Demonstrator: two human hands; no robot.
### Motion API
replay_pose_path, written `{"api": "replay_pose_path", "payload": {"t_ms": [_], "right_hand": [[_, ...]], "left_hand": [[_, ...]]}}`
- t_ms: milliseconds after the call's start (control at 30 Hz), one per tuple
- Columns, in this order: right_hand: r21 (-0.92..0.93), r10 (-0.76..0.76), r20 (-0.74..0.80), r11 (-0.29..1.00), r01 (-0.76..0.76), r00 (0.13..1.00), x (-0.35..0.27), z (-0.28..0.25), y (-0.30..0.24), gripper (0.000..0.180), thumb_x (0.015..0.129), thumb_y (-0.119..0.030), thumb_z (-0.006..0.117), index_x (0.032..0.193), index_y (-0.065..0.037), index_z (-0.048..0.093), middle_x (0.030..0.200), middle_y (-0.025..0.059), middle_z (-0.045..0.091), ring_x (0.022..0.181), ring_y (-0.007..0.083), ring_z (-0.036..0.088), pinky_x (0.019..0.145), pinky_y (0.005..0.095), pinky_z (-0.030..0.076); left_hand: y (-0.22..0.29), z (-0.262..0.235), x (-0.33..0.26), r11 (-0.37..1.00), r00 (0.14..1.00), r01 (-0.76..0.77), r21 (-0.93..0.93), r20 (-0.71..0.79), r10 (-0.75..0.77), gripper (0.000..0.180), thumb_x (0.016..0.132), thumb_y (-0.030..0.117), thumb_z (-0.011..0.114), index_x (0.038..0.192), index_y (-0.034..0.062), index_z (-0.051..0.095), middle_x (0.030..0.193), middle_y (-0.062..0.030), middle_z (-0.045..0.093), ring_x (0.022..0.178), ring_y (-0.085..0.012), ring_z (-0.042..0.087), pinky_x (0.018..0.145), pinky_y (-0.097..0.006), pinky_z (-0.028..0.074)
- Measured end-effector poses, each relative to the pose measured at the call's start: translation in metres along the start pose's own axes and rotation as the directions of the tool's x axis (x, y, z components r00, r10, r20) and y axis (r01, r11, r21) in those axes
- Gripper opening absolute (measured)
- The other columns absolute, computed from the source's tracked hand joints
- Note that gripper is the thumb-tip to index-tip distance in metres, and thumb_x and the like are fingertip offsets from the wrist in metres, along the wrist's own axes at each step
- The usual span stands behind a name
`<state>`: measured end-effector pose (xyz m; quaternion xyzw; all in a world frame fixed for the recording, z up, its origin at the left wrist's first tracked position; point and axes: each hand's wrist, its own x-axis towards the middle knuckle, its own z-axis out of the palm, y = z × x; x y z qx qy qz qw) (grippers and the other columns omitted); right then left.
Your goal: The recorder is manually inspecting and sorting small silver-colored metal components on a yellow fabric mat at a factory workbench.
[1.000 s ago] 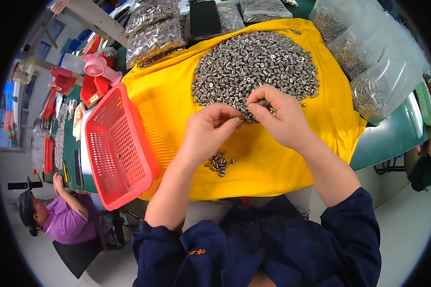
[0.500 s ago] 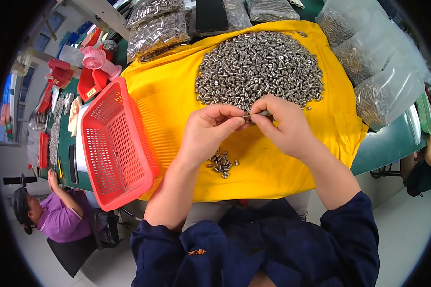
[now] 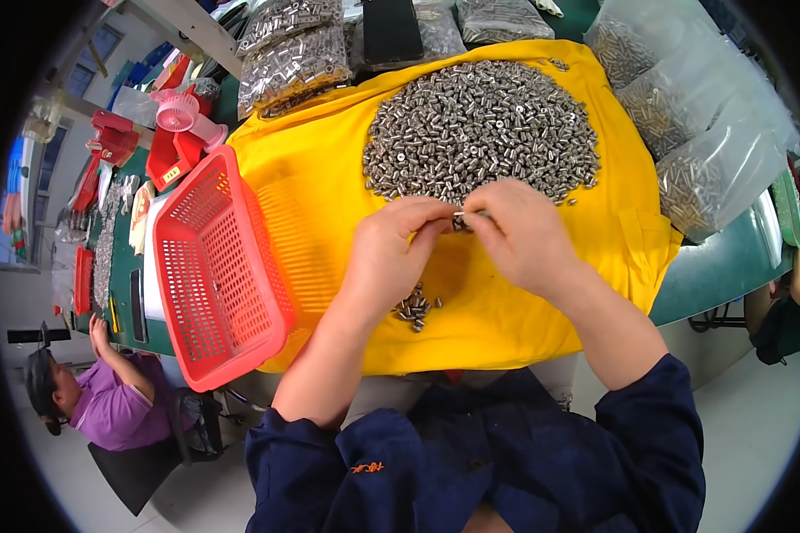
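Note:
Just below a large heap of small shiny metal cylinders on the yellow cloth, my two hands meet. My left hand is closed, its thumb and forefinger pinching a small metal cylinder. My right hand touches the same spot with closed fingertips. Something slim and pale shows between the right fingers, too small to make out. Close under my left wrist lies a little group of the same metal cylinders, partly hidden by the hand.
A red perforated basket stands at the left. Bags of metal parts and a black phone lie at the back. More clear bags line the right edge. A pink fan and a seated person are farther left.
My left hand has turned so its back shows more, with its fingers closer together. The right fingers have shifted slightly around the joined spot. The heap looks unchanged.

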<state>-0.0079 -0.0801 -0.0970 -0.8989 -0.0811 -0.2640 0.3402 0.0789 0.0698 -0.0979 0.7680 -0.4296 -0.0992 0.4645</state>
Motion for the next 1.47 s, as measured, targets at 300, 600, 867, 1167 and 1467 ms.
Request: {"api": "replay_pose_path", "payload": {"t_ms": [300, 600, 867, 1167, 1467], "right_hand": [[0.29, 0.27, 0.012, 0.92, -0.262, 0.963, 0.001, -0.003, -0.008, 0.006, 0.079, -0.006, 0.055, 0.084, -0.004, 0.053, 0.071, 0.0092, 0.056, 0.062, 0.0216, 0.055, 0.056, 0.0301, 0.043], [0.45, 0.291, -0.004, 0.855, -0.258, 0.957, 0.0, 0.0, -0.006, 0.006, 0.079, -0.005, 0.055, 0.085, -0.003, 0.053, 0.072, 0.0078, 0.056, 0.06, 0.018, 0.055, 0.054, 0.0278, 0.043], [0.304, 0.193, -0.03, 0.936, -0.175, 0.981, 0.002, -0.001, -0.009, 0.007, 0.077, -0.005, 0.056, 0.083, -0.005, 0.053, 0.073, 0.0097, 0.055, 0.066, 0.0266, 0.055, 0.059, 0.0328, 0.043], [0.054, 0.017, -0.155, 0.999, -0.008, 0.988, -0.002, 0.004, -0.008, 0.009, 0.075, -0.004, 0.057, 0.082, -0.005, 0.051, 0.074, 0.0093, 0.055, 0.068, 0.029, 0.052, 0.059, 0.0361, 0.042], [0.422, 0.453, 0.105, 0.786, -0.452, 0.885, -0.001, -0.004, -0.009, 0.013, 0.081, -0.015, 0.057, 0.089, -0.006, 0.051, 0.076, 0.0078, 0.058, 0.071, 0.02, 0.057, 0.063, 0.034, 0.044]], "left_hand": [[-0.018, -0.004, -0.003, 0.645, 0.969, 0.21, -0.735, 0.069, -0.236, 0.013, 0.085, 0.003, 0.051, 0.097, 0.004, 0.055, 0.086, -0.0023, 0.059, 0.076, -0.0079, 0.055, 0.069, -0.021, 0.045], [-0.005, -0.001, -0.001, 0.222, 0.931, 0.317, -0.922, 0.258, -0.257, 0.012, 0.084, 0.005, 0.054, 0.096, 0.0058, 0.054, 0.091, -0.0055, 0.06, 0.083, -0.0136, 0.058, 0.075, -0.026, 0.047], [-0.018, 0.0, -0.003, 0.154, 0.932, 0.336, -0.929, 0.305, -0.194, 0.009, 0.082, 0.004, 0.058, 0.091, 0.0047, 0.058, 0.087, -0.0056, 0.061, 0.08, -0.0138, 0.059, 0.073, -0.025, 0.047], [-0.009, 0.009, -0.004, 0.364, 0.946, 0.252, -0.896, 0.15, -0.287, 0.011, 0.081, 0.001, 0.057, 0.093, -0.0003, 0.058, 0.085, -0.0085, 0.062, 0.078, -0.0152, 0.06, 0.072, -0.026, 0.05], [-0.006, 0.001, -0.01, 0.71, 0.963, 0.119, -0.694, -0.093, -0.252, 0.013, 0.078, -0.005, 0.058, 0.09, -0.0011, 0.059, 0.092, -0.0115, 0.06, 0.079, -0.0185, 0.06, 0.076, -0.029, 0.05]]}}
